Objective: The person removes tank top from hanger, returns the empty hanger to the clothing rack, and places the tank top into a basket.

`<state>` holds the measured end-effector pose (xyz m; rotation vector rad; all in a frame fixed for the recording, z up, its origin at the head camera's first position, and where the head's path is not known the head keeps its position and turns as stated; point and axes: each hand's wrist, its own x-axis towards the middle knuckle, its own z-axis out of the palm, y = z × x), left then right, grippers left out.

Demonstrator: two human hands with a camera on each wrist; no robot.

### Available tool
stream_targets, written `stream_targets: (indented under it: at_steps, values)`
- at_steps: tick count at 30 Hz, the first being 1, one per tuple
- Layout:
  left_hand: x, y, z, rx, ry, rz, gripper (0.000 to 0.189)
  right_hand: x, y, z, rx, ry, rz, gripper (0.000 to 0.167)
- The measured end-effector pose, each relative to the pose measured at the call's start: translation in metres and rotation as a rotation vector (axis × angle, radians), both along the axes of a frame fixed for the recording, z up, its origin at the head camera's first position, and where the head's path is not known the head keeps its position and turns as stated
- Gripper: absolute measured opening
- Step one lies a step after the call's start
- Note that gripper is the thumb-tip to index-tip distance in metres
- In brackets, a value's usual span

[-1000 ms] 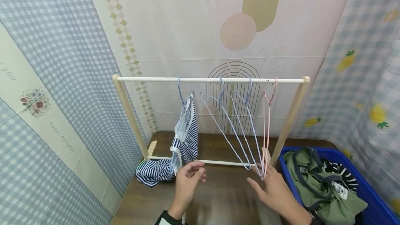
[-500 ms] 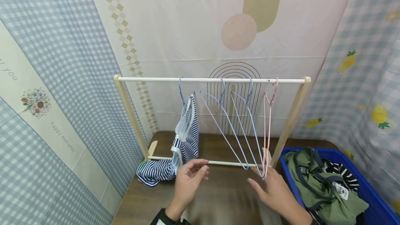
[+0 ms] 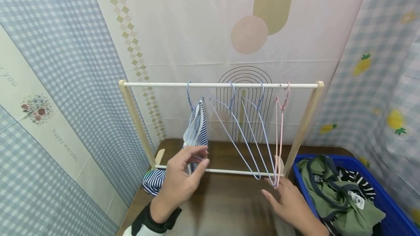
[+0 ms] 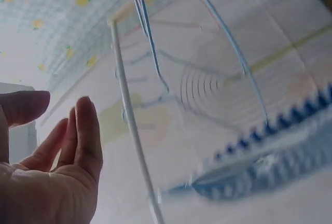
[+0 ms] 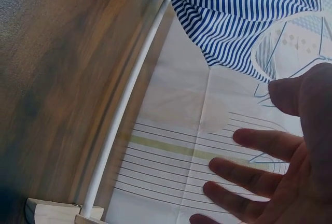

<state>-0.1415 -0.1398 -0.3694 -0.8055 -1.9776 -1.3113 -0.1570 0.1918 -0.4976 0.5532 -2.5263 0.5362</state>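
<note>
In the head view my left hand (image 3: 183,179) is raised in front of a navy-and-white striped garment (image 3: 201,128), covering part of it. Its fingers curve loosely and hold nothing; the left wrist view shows a gap between thumb and fingers. The garment hangs from a blue hanger (image 3: 189,95) at the rack's left, and its lower end lies on the table. My right hand (image 3: 290,203) is beside the bottom corner of a pink hanger (image 3: 281,137), thumb and fingers spread apart. Two bare blue hangers hang between, one left (image 3: 233,92) and one right (image 3: 261,94).
The rack has a white top bar (image 3: 157,84), wooden side posts and a lower white bar (image 3: 229,171). A blue basket (image 3: 398,210) at the right holds a green garment (image 3: 344,192) and a black-and-white striped one (image 3: 356,181). A wooden table (image 3: 236,207) lies underneath; patterned cloths surround it.
My left hand has moved left and up from beside the garment's lower part, now in front of it. The right hand and hangers stay nearly where they were.
</note>
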Motion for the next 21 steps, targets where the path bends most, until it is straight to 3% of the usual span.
stream_targets:
  at_steps: [6,9,13,17,21]
  values:
    - [-0.017,-0.025,0.014,-0.12,0.052,0.266,0.045,0.007,0.0,0.002,0.049,-0.14,-0.047,0.039]
    - [-0.03,-0.036,0.016,-0.132,-0.003,0.34,0.046,0.006,0.001,0.002,0.063,-0.138,-0.049,0.039]
    - [-0.048,-0.047,0.013,-0.107,-0.16,0.35,0.043,0.004,0.0,0.001,0.068,-0.134,-0.043,0.038]
    - [-0.059,-0.053,0.005,-0.078,-0.328,0.349,0.039,0.002,-0.001,-0.003,0.085,-0.113,-0.016,0.038]
    - [-0.063,-0.051,-0.001,-0.056,-0.395,0.329,0.032,0.0,-0.001,-0.005,0.083,-0.06,0.003,0.037]
